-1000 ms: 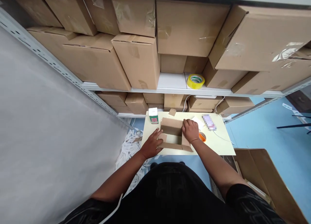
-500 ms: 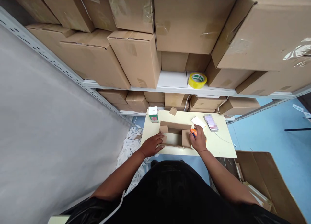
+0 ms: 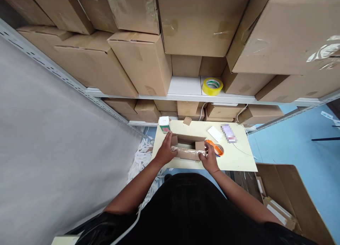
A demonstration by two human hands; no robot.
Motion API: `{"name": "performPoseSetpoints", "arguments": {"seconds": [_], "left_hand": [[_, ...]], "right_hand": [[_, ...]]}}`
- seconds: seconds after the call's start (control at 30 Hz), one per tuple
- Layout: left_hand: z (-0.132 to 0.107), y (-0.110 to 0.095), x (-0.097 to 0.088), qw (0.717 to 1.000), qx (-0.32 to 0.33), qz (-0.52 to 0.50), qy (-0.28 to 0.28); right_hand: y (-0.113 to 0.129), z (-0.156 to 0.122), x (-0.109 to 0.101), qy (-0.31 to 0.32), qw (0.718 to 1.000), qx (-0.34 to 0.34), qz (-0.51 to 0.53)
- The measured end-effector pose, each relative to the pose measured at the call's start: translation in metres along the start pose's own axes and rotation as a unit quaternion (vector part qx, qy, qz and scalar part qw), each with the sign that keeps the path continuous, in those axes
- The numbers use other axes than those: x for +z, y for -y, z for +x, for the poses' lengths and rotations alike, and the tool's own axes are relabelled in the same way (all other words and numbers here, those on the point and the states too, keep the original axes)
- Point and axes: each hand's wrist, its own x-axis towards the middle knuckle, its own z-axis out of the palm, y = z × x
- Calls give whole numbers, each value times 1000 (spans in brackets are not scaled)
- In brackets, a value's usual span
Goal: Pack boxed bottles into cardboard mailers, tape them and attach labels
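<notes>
**Taping the near edge of a small carton**

Left hand [image 3: 165,151] spread flat on the left end of the small open brown cardboard box [image 3: 188,148], fingers pressing the near-left corner down. Box sitting near the middle of the pale yellow tabletop [image 3: 239,159], flaps up at the far side. Strip of clear shiny tape [image 3: 189,153] stretched along the near edge, running from the left hand toward the right. Right hand [image 3: 209,156] closed around the orange tape dispenser [image 3: 214,148] at the box's right end, the two hands well apart with the tape between them.

Probably best done by keeping the left palm firm so the carton cannot slide, holding the tape taut and low against the cardboard, and drawing the dispenser straight rather than at an angle; slack would likely bring wrinkles or a lifted edge.

On the tabletop: a small white and green carton [image 3: 164,124] at the far left corner, a loose brown cardboard scrap [image 3: 187,120] at the far edge, a white card [image 3: 214,134] far right of the box. Grey wall on the left, white paper strips [image 3: 139,160] littering the blue floor [image 3: 300,146]. Beyond the table, grey metal shelving [image 3: 186,96] stacked with large brown cartons [image 3: 138,61]; a yellow tape roll [image 3: 212,86] on the shelf. Flattened cardboard [image 3: 292,192] near right.
</notes>
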Motion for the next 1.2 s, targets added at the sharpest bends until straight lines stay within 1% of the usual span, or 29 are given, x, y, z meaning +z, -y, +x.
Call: {"name": "performPoseSetpoints", "arguments": {"seconds": [0.1, 0.2, 0.3, 0.37, 0.5, 0.63, 0.7, 0.77, 0.83, 0.87, 0.93, 0.97, 1.03, 1.13, 1.2], "left_hand": [[10, 2, -11, 999, -3, -39, 32], [2, 7, -17, 998, 42, -11, 49], [-13, 13, -14, 996, 75, 16, 36], [-19, 16, -9, 996, 86, 23, 23], [-15, 16, -5, 990, 128, 41, 31], [-11, 10, -9, 982, 175, 61, 46], [-14, 8, -6, 980, 183, 74, 36], [-18, 8, 0, 979, 180, 91, 15], [-23, 9, 7, 977, 181, 116, -5], [-25, 10, 10, 974, 183, 132, -11], [-30, 13, 14, 968, 183, 169, -18], [-32, 13, 15, 965, 178, 190, -18], [-36, 12, 17, 958, 163, 235, -8], [-38, 6, 19, 949, 142, 282, 21], [-36, 1, 23, 946, 131, 295, 39]], "right_hand": [[-1, 0, -1, -8, 1000, 26, 7], [-1, -3, 0, -11, 1000, 18, -1], [-2, -6, 1, 1, 1000, -20, -19], [-3, -6, 0, 7, 999, -27, -28], [-3, -4, -3, 13, 998, -26, -52], [2, -4, -3, 31, 993, -65, -93], [1, -7, -3, 32, 992, -76, -100], [-6, -11, -9, 34, 993, -68, -92], [-22, -15, -20, 28, 994, -39, -101], [-32, -17, -27, 22, 992, -18, -123], [-54, -15, -40, 19, 978, 31, -206], [-64, -13, -44, 33, 965, 56, -256], [-80, -4, -48, 84, 931, 105, -340], [-92, 13, -40, 166, 884, 161, -406], [-95, 22, -33, 186, 870, 174, -423]]}}
